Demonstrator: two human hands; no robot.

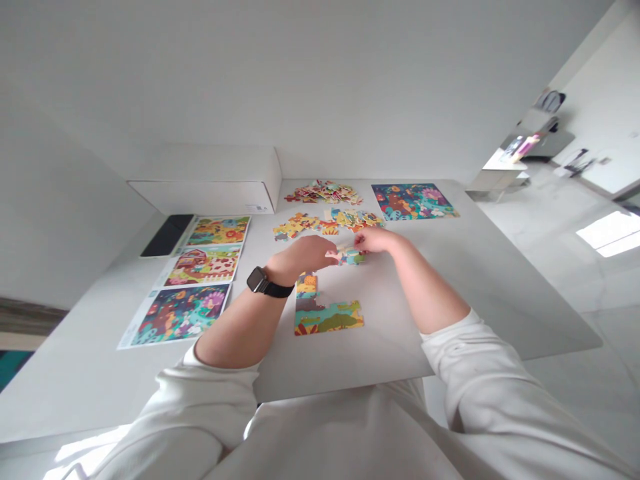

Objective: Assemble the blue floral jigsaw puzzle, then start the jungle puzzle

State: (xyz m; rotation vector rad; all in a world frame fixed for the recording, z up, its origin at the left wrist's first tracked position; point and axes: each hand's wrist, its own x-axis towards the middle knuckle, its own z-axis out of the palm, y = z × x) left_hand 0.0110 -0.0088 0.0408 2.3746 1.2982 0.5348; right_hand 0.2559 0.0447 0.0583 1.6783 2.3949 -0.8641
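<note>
Over the middle of the table, my left hand (316,253) and my right hand (374,241) meet at a small cluster of puzzle pieces (351,255). The left fingers pinch its left side, and the right fingers close on its right side. How many pieces make up the cluster I cannot make out. Nearer me lies a partly joined puzzle (330,319), L-shaped, with green, teal and orange parts. Just beyond my hands are loose yellow and orange puzzle pieces (300,225), some overlapping.
A heap of reddish pieces (325,193) lies at the back, with a dark forest puzzle (415,201) right of it. At left are picture sheets (203,265), a black phone (169,235) and a long white box (205,193) against the wall.
</note>
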